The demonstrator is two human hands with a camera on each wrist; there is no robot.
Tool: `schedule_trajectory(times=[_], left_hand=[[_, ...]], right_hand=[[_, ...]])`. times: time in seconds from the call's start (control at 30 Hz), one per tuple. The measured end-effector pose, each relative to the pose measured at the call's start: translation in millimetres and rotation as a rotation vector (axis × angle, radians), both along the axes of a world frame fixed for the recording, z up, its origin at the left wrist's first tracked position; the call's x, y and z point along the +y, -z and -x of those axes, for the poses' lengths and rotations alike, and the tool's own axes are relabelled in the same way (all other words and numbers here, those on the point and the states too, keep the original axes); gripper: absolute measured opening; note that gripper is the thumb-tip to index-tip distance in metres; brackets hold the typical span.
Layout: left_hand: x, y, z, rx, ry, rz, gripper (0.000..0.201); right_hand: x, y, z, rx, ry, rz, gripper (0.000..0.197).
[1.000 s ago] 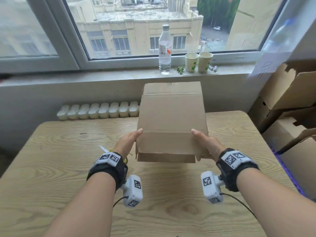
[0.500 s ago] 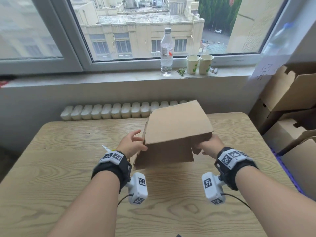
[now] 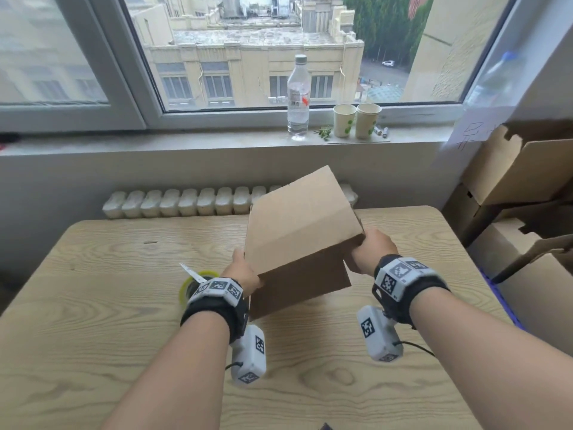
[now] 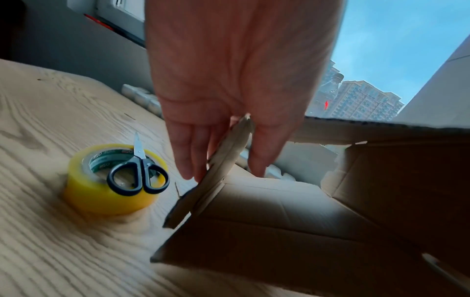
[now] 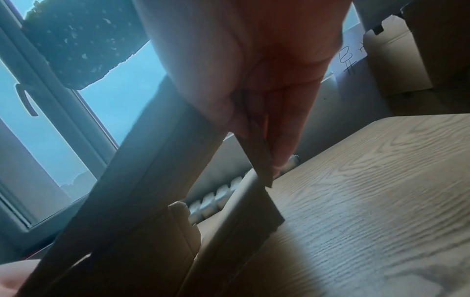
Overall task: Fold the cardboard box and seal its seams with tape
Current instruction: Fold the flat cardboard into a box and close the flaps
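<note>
A plain brown cardboard box [image 3: 297, 225] hangs tilted above the wooden table [image 3: 93, 321], partly spread open with its loose flaps hanging down. My left hand [image 3: 245, 271] pinches its left edge, thumb inside and fingers outside, as the left wrist view shows [image 4: 225, 166]. My right hand [image 3: 369, 252] pinches the right corner. In the right wrist view the hand [image 5: 257, 136] pinches a thin cardboard wall [image 5: 142, 180]. A yellow tape roll [image 4: 101, 193] stands on the table left of the box [image 4: 279, 221], with black-handled scissors [image 4: 138, 168] lying on top.
On the windowsill stand a water bottle [image 3: 298, 97] and two paper cups [image 3: 356, 121]. Stacked cardboard boxes [image 3: 527, 187] fill the right side beside the table. A radiator [image 3: 186, 201] runs behind the table's far edge.
The box has come down from standing flat and upright to a tilted, partly opened shape. Both hands have shifted from its lower edge to its left and right sides.
</note>
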State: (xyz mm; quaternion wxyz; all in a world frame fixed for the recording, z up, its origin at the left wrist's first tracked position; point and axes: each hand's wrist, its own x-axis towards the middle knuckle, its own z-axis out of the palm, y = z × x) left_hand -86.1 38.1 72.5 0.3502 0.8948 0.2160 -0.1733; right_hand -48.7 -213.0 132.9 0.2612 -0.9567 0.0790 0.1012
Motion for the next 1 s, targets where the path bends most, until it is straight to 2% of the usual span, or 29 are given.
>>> schedule_trajectory(times=[0.07, 0.1, 0.3, 0.37, 0.53, 0.67, 0.77, 0.87, 0.93, 1.0], left_hand=[[3, -2, -1, -0.052, -0.011, -0.153, 0.033], [5, -4, -1, -0.073, -0.010, -0.198, 0.026], [23, -49, -13, -0.164, -0.165, -0.232, 0.021], [26, -68, -24, -0.212, -0.204, -0.197, 0.024], [25, -106, -46, -0.212, -0.136, -0.090, 0.043], [28, -119, -49, -0.249, -0.113, -0.179, 0.031], [35, -112, -51, -0.164, -0.106, -0.186, 0.025], [36, -109, -48, -0.086, -0.108, -0.083, 0.037], [34, -114, -40, 0.064, -0.094, -0.014, 0.041], [31, -119, -31, 0.229, -0.025, -0.031, 0.034]], right_hand=[[-1, 2, -1, 0.021, -0.002, -0.010, 0.016], [-2, 1, -1, 0.029, 0.000, -0.010, 0.019], [-9, -27, -3, -0.074, 0.065, 0.030, 0.028], [-11, -41, -8, -0.117, 0.075, 0.058, 0.024], [-7, -71, -22, -0.110, 0.019, 0.198, 0.019], [-4, -84, -26, -0.066, -0.006, 0.236, 0.011], [-4, -81, -26, -0.059, -0.037, 0.287, 0.014], [-4, -69, -21, -0.064, -0.057, 0.319, 0.005], [-5, -63, -18, -0.071, -0.054, 0.328, 0.003], [-7, -60, -18, -0.079, -0.047, 0.337, 0.004]])
